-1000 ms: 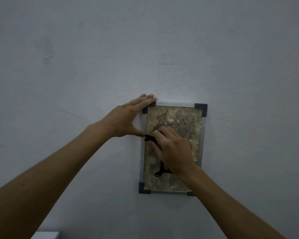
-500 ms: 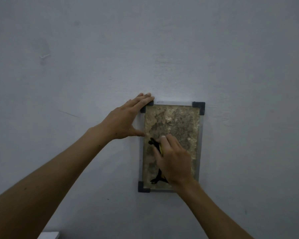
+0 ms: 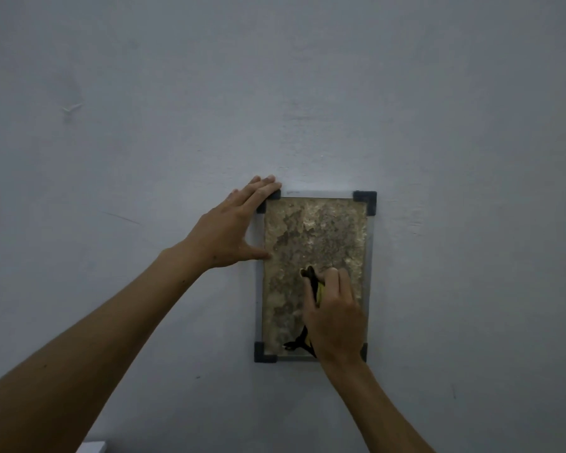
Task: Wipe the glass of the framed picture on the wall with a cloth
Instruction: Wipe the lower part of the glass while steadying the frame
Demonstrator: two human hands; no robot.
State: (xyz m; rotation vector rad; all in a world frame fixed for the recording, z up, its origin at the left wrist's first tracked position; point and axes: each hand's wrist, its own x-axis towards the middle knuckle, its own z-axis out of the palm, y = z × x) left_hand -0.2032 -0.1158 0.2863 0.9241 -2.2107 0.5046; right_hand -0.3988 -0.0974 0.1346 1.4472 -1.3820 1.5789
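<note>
With the left hand (image 3: 232,228) flat at the grey-edged rectangular frame's (image 3: 370,273) ten o'clock, the black-and-yellow cloth (image 3: 314,284), gripped by the right hand (image 3: 335,317), has been drawn toward six o'clock, suggesting mid-wipe.

**Plain wall and a pale corner below**

Most of the view is taken up by a pale grey-blue painted wall (image 3: 438,93), matt and unevenly lit, darker toward the upper corners. A small raised chip or fleck in the paint (image 3: 72,108) is seen at the upper left. A thin slanted scratch (image 3: 121,218) is marked lower down on the left side. A tiny dark speck (image 3: 197,376) is found on the lower part of the wall, and another faint short mark (image 3: 454,395) is seen at the lower right. At the bottom edge, left of centre, the corner of a white flat-topped object (image 3: 92,447) is cut off by the frame; what it is cannot be told.
</note>
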